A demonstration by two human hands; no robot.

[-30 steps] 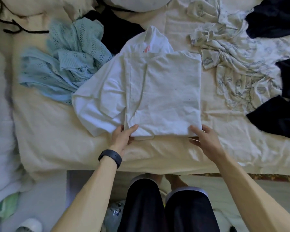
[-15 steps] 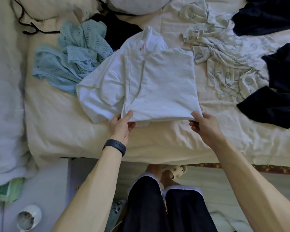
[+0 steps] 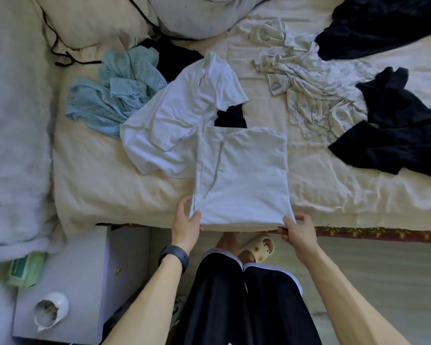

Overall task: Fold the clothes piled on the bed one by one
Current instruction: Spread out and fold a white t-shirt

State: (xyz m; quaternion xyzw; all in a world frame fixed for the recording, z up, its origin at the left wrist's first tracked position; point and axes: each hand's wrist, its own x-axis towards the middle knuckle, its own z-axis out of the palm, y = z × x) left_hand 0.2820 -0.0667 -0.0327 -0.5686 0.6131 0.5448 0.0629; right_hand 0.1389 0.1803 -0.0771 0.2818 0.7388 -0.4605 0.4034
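Fingers (image 3: pixel 183 204) pinching smooth rectangular white shirt (image 3: pixel 244 175), rumpled cream bedsheet (image 3: pixel 110 185)

The white shirt (image 3: pixel 244 180) is soft, smooth cloth and not shiny. The blue top (image 3: pixel 115 95) is knitted, bumpy and full of tiny holes. The bed sheet (image 3: pixel 110 175) is cream cloth, all wrinkly. The slipper (image 3: pixel 259 247) looks like smooth, dull rubber. The white jug (image 3: pixel 52 310) looks like shiny plastic.

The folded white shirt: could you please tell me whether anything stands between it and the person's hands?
Nothing visible does. The left hand and the right hand each grip a near corner of the folded white shirt.
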